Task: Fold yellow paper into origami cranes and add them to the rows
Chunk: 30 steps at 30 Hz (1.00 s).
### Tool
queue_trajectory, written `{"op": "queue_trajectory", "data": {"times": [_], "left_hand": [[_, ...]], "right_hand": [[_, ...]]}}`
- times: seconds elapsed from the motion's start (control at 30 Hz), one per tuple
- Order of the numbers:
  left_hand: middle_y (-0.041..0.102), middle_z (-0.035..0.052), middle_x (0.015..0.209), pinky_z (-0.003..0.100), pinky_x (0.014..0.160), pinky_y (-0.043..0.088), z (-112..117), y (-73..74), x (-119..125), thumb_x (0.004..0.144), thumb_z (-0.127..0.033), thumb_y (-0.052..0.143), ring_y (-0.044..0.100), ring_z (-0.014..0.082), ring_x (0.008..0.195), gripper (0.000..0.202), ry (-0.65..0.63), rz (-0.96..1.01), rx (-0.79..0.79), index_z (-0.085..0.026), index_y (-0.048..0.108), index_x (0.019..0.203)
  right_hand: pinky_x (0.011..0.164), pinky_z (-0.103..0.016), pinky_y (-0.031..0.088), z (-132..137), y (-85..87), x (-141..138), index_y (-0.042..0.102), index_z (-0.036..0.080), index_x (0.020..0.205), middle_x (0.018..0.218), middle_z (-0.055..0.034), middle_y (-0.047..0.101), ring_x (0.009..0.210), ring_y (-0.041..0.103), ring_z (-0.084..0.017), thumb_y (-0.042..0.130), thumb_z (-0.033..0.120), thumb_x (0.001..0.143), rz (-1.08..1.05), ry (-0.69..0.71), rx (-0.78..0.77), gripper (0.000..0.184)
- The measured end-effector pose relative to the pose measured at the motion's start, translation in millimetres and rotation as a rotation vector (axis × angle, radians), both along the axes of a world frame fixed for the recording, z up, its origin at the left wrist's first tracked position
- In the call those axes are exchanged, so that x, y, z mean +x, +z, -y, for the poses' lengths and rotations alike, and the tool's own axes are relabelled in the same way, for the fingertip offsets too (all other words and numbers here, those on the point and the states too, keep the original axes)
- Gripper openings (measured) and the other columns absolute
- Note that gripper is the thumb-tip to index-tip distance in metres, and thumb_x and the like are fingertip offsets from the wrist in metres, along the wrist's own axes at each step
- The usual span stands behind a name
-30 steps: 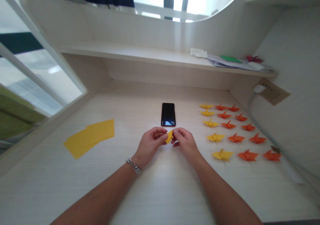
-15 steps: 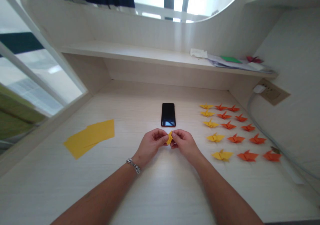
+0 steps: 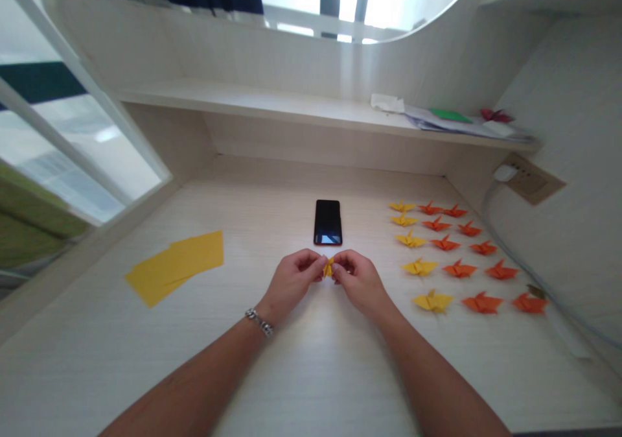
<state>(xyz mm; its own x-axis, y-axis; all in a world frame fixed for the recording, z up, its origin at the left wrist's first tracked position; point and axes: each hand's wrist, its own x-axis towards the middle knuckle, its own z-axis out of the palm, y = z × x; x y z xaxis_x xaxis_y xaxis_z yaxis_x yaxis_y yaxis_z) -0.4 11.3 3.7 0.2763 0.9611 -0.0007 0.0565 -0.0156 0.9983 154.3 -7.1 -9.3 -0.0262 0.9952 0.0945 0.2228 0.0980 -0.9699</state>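
From where I stand, the pale, wood-grained surface (image 3: pixel 311 372) fills an alcove, with a shelf (image 3: pixel 272 107) running along the back and a panel with a rounded edge (image 3: pixel 398 2), seemingly a mirror, bright above it. At the middle of the surface, the left hand (image 3: pixel 294 278) and right hand (image 3: pixel 359 283) meet, each with its fingers closed on a small yellow folded paper (image 3: pixel 328 268) pinched between them. A silvery bracelet (image 3: pixel 260 322) circles the left wrist. Just beyond the hands lies a dark phone (image 3: pixel 328 220), its screen reflecting some light.

Over to the left, yellow sheets (image 3: pixel 197 257) overlap one another, flat on the surface. On the right stand folded paper birds in three columns of five: one of yellow birds (image 3: pixel 419 267) and two of orange birds (image 3: pixel 459 268). Past them, a pale cable (image 3: pixel 515 259) drops from a white plug (image 3: pixel 505 173) in the wall socket (image 3: pixel 533 181). Papers (image 3: pixel 425 120) and a green piece (image 3: pixel 449 115) lie at the shelf's right end.
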Motion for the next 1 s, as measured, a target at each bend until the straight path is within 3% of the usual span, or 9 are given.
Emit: {"op": "queue_trajectory", "data": {"times": [0.27, 0.37, 0.5, 0.73, 0.8, 0.93, 1.0], "left_hand": [[0.064, 0.0000, 0.066, 0.031, 0.066, 0.054, -3, -6.2, 0, 0.071, -0.031, 0.068, 0.064, 0.0151, 0.062, 0.023, 0.122, 0.135, -0.077, -0.016, 0.053, 0.080], [0.064, -0.0009, 0.069, 0.030, 0.065, 0.054, -2, -7.4, 0, 0.070, -0.027, 0.068, 0.065, 0.0145, 0.064, 0.027, 0.088, 0.170, -0.068, -0.017, 0.051, 0.089], [0.065, 0.0037, 0.078, 0.027, 0.064, 0.053, -1, -7.9, -1, 0.072, -0.028, 0.067, 0.064, 0.0153, 0.070, 0.023, 0.009, 0.105, -0.025, -0.015, 0.056, 0.087], [0.064, 0.0025, 0.075, 0.030, 0.067, 0.054, -4, -8.5, 0, 0.073, -0.026, 0.067, 0.064, 0.0142, 0.065, 0.022, 0.057, 0.162, -0.033, -0.014, 0.054, 0.085], [0.064, 0.0021, 0.075, 0.030, 0.066, 0.054, -3, -8.7, 1, 0.072, -0.025, 0.068, 0.064, 0.0141, 0.065, 0.022, 0.052, 0.162, -0.016, -0.015, 0.054, 0.086], [0.063, 0.0022, 0.078, 0.029, 0.066, 0.053, 1, -8.1, 1, 0.076, -0.026, 0.064, 0.064, 0.0150, 0.068, 0.017, 0.041, 0.058, 0.087, -0.016, 0.055, 0.087], [0.064, 0.0026, 0.080, 0.029, 0.068, 0.052, 2, -7.1, 0, 0.078, -0.027, 0.060, 0.065, 0.0157, 0.071, 0.015, 0.042, -0.035, 0.161, -0.017, 0.057, 0.088]], "right_hand": [[0.057, -0.026, 0.048, 0, -0.4, -3, 0.058, 0.017, 0.085, 0.073, -0.0018, 0.061, 0.065, 0.058, -0.015, 0.052, 0.026, 0.080, -0.022, -0.063, 0.025, 0.012], [0.060, -0.026, 0.047, 4, 4.5, -4, 0.059, 0.018, 0.085, 0.076, -0.0023, 0.062, 0.068, 0.058, -0.015, 0.050, 0.023, 0.082, 0.091, -0.069, 0.112, 0.011], [0.064, -0.027, 0.046, 7, 7.4, -4, 0.061, 0.018, 0.084, 0.080, -0.0032, 0.063, 0.073, 0.059, -0.016, 0.052, 0.022, 0.081, 0.171, -0.064, 0.185, 0.011], [0.053, -0.026, 0.049, -3, 0.9, -8, 0.053, 0.018, 0.082, 0.071, -0.0002, 0.059, 0.061, 0.059, -0.014, 0.060, 0.028, 0.075, -0.320, -0.125, -0.092, 0.014], [0.052, -0.025, 0.049, -4, 0.4, -8, 0.051, 0.018, 0.085, 0.071, 0.0006, 0.059, 0.059, 0.059, -0.013, 0.060, 0.027, 0.074, -0.346, -0.143, -0.094, 0.016], [0.058, -0.026, 0.049, 1, 3.9, -4, 0.053, 0.021, 0.101, 0.076, 0.0001, 0.061, 0.066, 0.060, -0.014, 0.055, 0.021, 0.078, -0.055, -0.133, 0.090, 0.024], [0.062, -0.026, 0.048, 4, 6.9, -1, 0.057, 0.021, 0.099, 0.080, -0.0021, 0.063, 0.070, 0.060, -0.015, 0.054, 0.019, 0.079, 0.143, -0.101, 0.173, 0.020]]}}
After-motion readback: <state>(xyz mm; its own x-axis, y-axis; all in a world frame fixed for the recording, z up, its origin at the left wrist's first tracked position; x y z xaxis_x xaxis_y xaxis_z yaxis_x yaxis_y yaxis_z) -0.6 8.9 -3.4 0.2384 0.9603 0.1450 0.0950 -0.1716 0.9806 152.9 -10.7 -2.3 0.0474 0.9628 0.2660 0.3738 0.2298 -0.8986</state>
